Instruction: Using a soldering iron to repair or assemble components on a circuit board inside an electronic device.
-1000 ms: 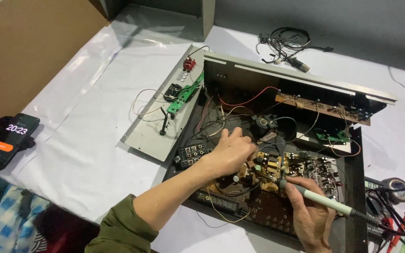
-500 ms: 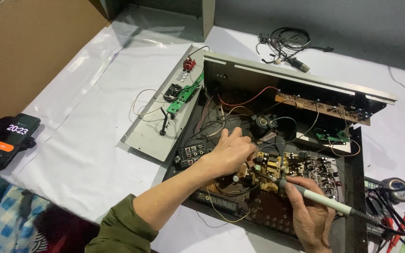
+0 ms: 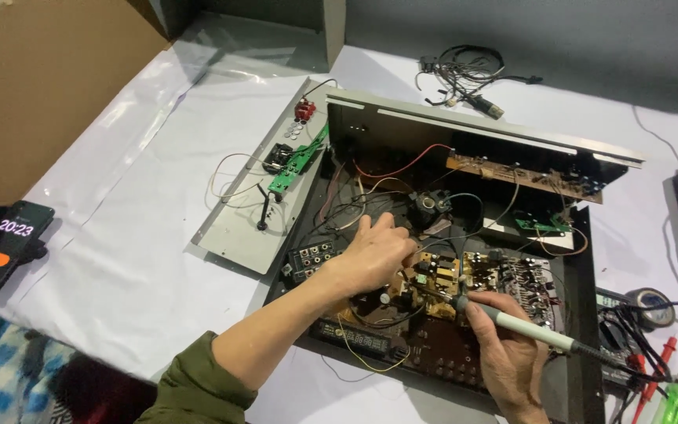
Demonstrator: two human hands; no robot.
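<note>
A smartphone (image 3: 3, 245) with a lit screen lies at the left edge on a dark cloth. A detached grey metal panel (image 3: 246, 212) carrying a green circuit strip (image 3: 296, 163) rests on the white table cover (image 3: 127, 204). A tangle of black cables (image 3: 464, 74) sits at the far side. A roll of black tape (image 3: 651, 308) and red-handled probes (image 3: 653, 363) lie at the right, beside a brown cardboard sheet's opposite corner (image 3: 49, 78).

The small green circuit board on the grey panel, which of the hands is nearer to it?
Left. The left hand lies just right of and below the green circuit board; the right hand, holding the soldering iron, is farther away.
</note>
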